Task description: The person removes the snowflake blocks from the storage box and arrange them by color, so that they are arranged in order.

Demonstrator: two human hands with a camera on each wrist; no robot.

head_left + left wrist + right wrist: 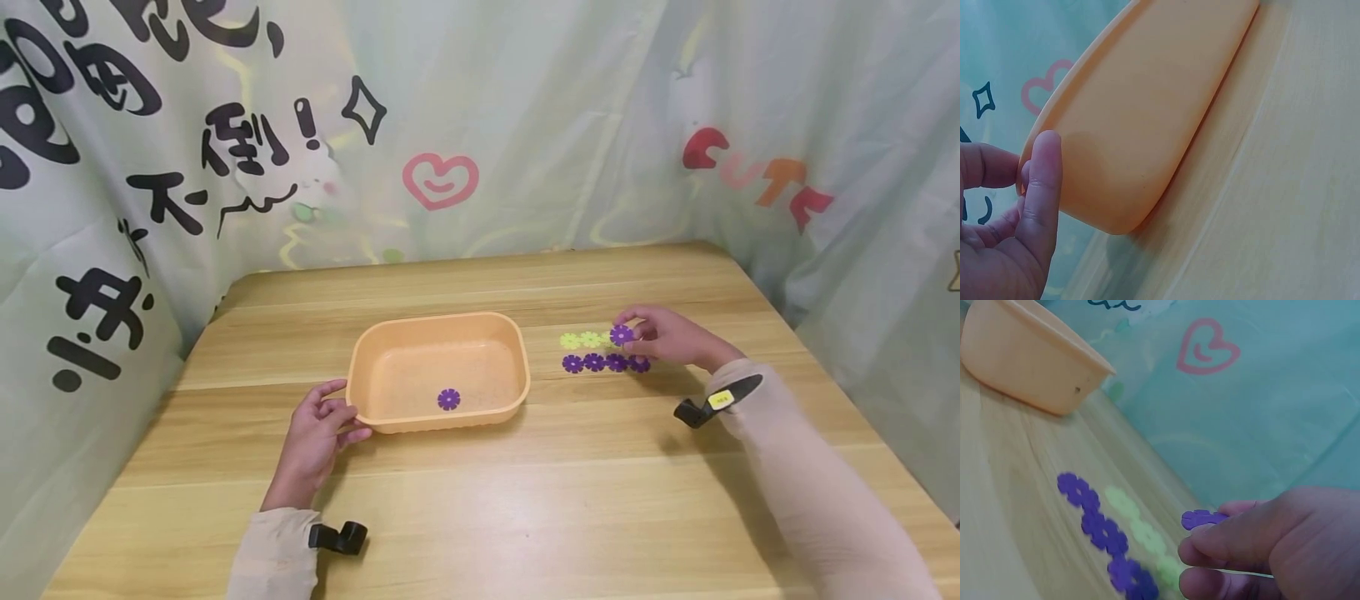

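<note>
My right hand (667, 336) pinches a purple snowflake disc (621, 335) between thumb and fingers, over the end of a row of yellow-green snowflake discs (590, 340). Nearer to me runs a second row of several purple snowflake discs (1104, 532) lying flat on the table. My left hand (315, 435) grips the near left corner of an orange plastic basin (437, 421); in the left wrist view the thumb (1045, 181) presses the outer wall just under the rim. One loose purple disc (448, 400) lies inside the basin, toward its near side.
The wooden table (480, 517) has its back edge against a pale green printed cloth (540, 125), which also hangs along both sides. A black camera mount (339, 538) is on the left wrist, and another mount (697, 412) on the right.
</note>
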